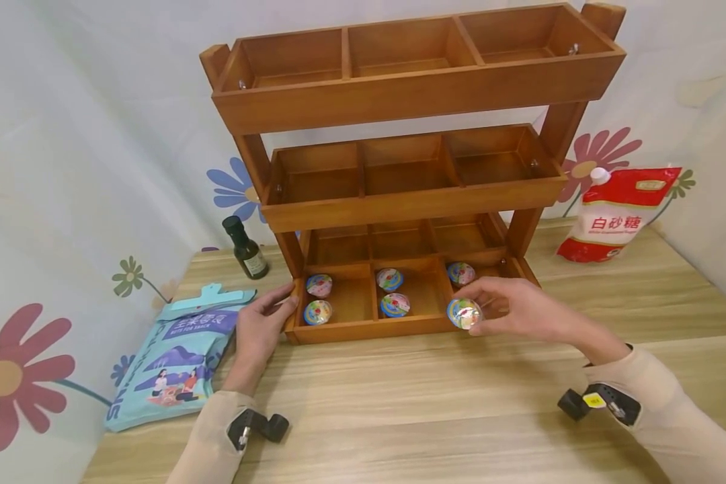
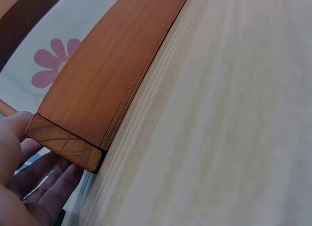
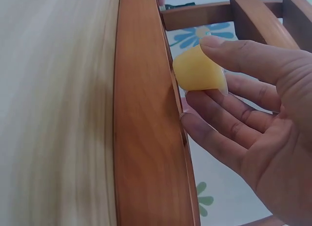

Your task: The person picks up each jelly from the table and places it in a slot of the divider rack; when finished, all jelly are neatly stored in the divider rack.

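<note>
A jelly cup (image 1: 463,313) is being pinched between the thumb and curled fingers of the right hand (image 1: 514,310) over the front right compartment of the rack (image 1: 369,329), just inside its front rail. The rack's front left corner is being touched by the loosely spread, empty fingers of the left hand (image 1: 260,326). Since the cup is being held only at the fingertips (image 3: 214,43), it could be knocked against the rail and dropped onto the table (image 1: 435,403), or tipped onto its side.
</note>
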`<state>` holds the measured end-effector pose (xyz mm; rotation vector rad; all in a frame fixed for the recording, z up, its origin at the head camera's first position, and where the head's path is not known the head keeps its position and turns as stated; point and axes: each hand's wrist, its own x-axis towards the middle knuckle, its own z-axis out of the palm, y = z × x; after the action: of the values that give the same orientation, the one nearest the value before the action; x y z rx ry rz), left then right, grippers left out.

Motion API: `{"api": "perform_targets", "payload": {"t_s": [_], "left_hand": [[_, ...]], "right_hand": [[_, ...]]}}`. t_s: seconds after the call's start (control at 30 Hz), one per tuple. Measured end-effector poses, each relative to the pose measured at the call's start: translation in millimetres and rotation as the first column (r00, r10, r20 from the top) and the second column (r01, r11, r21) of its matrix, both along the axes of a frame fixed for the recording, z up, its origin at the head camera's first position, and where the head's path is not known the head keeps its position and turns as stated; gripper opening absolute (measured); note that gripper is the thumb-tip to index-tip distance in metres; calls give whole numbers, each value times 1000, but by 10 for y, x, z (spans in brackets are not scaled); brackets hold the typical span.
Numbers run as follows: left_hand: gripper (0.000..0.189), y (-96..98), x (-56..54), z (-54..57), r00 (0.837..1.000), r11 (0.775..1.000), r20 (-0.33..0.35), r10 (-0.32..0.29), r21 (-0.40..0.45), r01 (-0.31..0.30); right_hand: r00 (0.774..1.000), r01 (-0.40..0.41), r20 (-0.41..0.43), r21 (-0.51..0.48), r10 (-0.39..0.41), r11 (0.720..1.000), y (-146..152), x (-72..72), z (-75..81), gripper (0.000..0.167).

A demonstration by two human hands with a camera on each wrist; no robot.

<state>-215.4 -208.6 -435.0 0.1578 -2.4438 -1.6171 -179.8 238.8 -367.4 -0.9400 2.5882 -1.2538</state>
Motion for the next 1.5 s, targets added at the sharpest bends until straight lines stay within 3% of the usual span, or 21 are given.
{"api": "perform_targets", "payload": {"t_s": [0.67, 1.1, 1.5], "left_hand": [[35, 7, -1, -8, 1000, 1000, -2, -8, 30, 8], [36, 1, 10, 2, 1000, 1000, 12, -1, 19, 1], [35, 3, 14, 6, 1000, 1000, 6, -6, 18, 6]], "right_hand": [[998, 60, 5, 8, -60, 998, 37, -276, 17, 48], [992, 126, -4, 31, -126, 992, 98, -338, -69, 49], [991, 129, 22, 63, -130, 990, 152, -396, -183, 50]]}}
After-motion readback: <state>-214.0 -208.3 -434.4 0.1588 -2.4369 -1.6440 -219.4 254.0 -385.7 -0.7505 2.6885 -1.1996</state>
